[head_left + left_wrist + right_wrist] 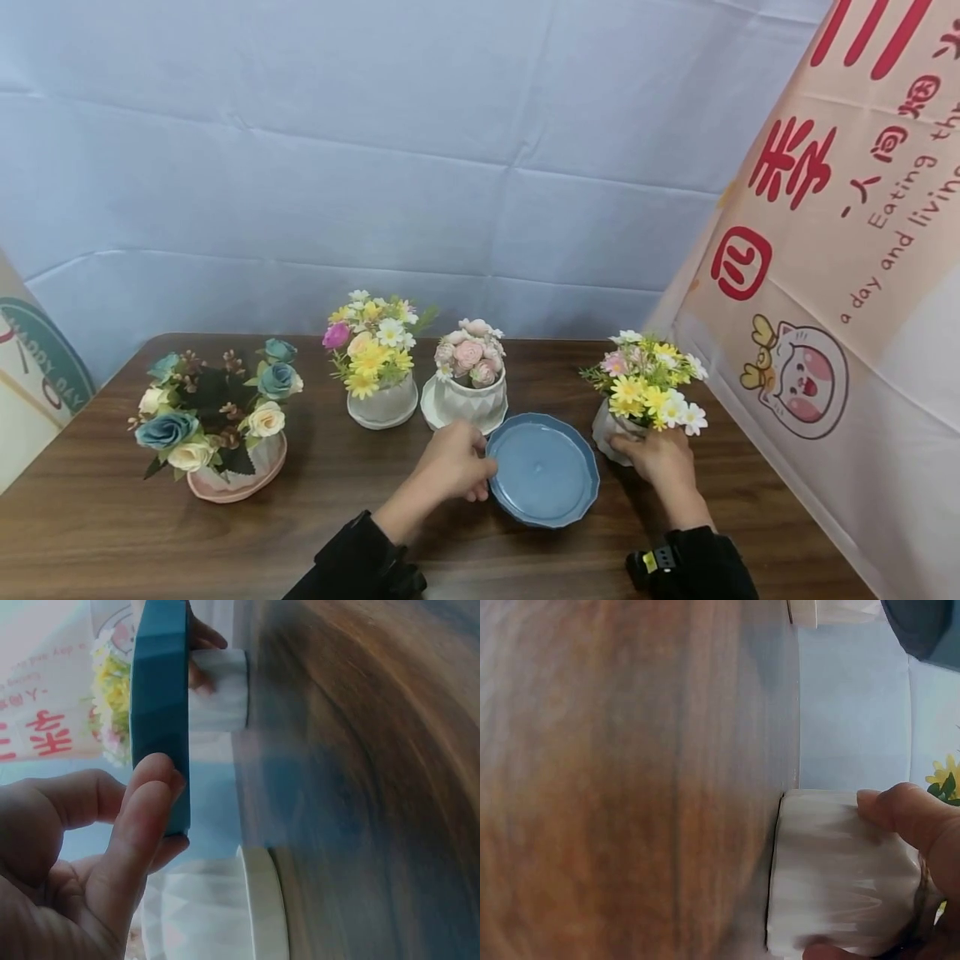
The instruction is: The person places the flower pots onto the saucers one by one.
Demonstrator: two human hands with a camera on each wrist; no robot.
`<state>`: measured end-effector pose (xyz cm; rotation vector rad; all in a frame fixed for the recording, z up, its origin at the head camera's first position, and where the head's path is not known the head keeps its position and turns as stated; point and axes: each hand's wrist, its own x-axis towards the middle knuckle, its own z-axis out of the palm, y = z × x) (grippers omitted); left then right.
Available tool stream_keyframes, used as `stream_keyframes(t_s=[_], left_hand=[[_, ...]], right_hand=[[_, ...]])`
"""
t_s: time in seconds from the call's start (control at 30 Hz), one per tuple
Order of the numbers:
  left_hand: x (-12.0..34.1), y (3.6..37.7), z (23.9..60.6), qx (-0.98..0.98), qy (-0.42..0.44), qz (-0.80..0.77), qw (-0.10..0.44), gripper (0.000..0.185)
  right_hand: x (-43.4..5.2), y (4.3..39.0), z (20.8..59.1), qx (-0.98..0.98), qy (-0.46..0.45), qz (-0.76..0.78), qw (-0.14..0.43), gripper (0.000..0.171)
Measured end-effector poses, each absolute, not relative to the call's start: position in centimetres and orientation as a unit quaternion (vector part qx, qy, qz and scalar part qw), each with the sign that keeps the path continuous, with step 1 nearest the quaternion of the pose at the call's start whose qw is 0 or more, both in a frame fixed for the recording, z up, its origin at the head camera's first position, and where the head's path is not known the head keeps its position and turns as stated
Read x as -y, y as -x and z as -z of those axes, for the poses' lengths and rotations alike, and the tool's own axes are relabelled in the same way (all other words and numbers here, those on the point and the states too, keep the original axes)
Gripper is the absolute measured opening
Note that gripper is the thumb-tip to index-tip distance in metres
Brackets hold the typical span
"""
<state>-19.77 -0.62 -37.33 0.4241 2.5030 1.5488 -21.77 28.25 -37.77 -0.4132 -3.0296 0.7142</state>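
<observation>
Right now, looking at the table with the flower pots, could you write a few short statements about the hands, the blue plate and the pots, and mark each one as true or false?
1. The left hand holds the blue plate by its edge. True.
2. The right hand grips a pink pot. False: it grips a white pot with yellow and white flowers.
3. The white pot already stands on the blue plate. False: it stands on the table, beside the plate.
4. The pot with blue roses sits far to the left, away from both hands. True.
5. The blue plate carries a pot. False: it carries nothing.
</observation>
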Motion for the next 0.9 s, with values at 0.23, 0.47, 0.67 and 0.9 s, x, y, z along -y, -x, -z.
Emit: stream_keyframes(t_s=[0.23, 0.47, 0.67, 0.9], left_hand=[[2.2, 19.2, 36.9, -0.854, -0.146, -0.489, 0.102, 0.016], [3.9, 19.2, 36.9, -0.864, -0.154, -0.461, 0.132, 0.012], [5.2, 19.5, 37.0, -0.862, -0.151, -0.458, 0.154, 0.006], [6.4, 19.4, 37.2, -0.868, -0.146, -0.445, 0.162, 0.008]], right_hand=[[-28.2, 21.8, 37.7, 0.966, 0.124, -0.227, 0.01, 0.084], [-28.2, 21.8, 37.6, 0.967, 0.123, -0.223, 0.012, 0.083], [-28.3, 21.8, 37.5, 0.967, 0.128, -0.219, -0.007, 0.085], [-28.3, 21.7, 37.5, 0.967, 0.126, -0.222, -0.008, 0.086]])
